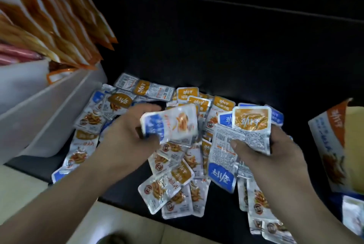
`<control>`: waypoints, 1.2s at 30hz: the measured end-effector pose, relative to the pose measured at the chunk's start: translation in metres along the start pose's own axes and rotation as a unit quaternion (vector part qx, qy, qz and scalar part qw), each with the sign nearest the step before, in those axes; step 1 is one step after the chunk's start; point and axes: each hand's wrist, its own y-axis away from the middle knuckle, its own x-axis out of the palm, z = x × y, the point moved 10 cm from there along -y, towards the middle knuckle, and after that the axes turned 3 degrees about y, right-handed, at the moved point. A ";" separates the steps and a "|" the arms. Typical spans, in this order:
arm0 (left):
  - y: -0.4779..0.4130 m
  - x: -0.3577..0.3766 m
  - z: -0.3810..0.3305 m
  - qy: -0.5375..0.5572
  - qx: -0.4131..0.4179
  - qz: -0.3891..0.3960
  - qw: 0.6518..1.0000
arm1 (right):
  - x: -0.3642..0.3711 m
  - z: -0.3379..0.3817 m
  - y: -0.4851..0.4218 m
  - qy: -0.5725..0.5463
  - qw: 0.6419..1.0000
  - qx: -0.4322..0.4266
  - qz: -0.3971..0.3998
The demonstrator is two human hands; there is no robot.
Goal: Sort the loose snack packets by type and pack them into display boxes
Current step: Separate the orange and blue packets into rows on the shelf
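A heap of small silver snack packets (173, 176) with blue or orange labels covers a dark surface in the middle. My left hand (126, 131) grips a blurred blue-labelled packet (171, 123) just above the heap. My right hand (264, 151) holds a fanned stack of packets (236, 141), an orange-labelled one on top and a blue-labelled one hanging lowest. A display box (334, 145) printed in orange and white stands at the right edge, partly cut off.
A white bin (39, 105) sits at the left, with large orange bags (59, 17) leaning over it. A dark surface (216, 46) stretches behind the heap. Pale floor (128, 222) shows at the bottom. More packets (352, 216) lie at the lower right.
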 end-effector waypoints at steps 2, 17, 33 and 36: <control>0.000 0.005 -0.006 0.044 -0.029 0.032 0.998 | 0.000 -0.002 0.000 -0.009 1.000 0.006 -0.004; -0.006 0.032 -0.027 0.040 -0.088 0.082 0.992 | -0.010 -0.003 0.005 -0.088 0.996 0.032 0.008; -0.032 0.183 -0.068 0.082 -0.117 0.109 0.984 | -0.146 -0.015 -0.001 0.024 0.995 -0.044 -0.091; -0.040 0.194 -0.069 0.138 -0.118 0.078 0.980 | -0.147 -0.023 0.001 -0.006 0.995 -0.040 -0.092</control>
